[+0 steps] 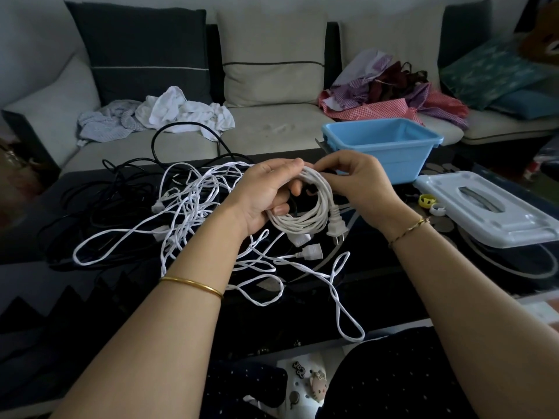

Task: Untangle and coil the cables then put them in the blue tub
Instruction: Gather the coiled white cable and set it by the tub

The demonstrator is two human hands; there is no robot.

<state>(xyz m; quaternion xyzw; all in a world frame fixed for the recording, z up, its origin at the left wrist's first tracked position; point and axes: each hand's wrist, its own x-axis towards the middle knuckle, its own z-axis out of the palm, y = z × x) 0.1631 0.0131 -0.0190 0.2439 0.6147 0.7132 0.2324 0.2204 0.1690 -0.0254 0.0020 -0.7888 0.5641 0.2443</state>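
My left hand (266,192) grips a coiled white cable (314,207) above the dark table, with its plug (334,228) hanging at the lower right. My right hand (360,179) pinches the top of the same coil with its fingertips. Under and left of my hands lies a loose tangle of white cables (193,207) with sockets at their ends. Black cables (121,189) sprawl behind it at the table's far left. The blue tub (378,146) stands upright at the table's back right, just beyond my right hand, and nothing shows inside it.
A pale lid (490,207) lies on the table at the right, with small yellow and white clips (428,202) beside it. Behind the table is a sofa (272,122) with cushions, white clothes (169,116) and red checked fabric (393,101).
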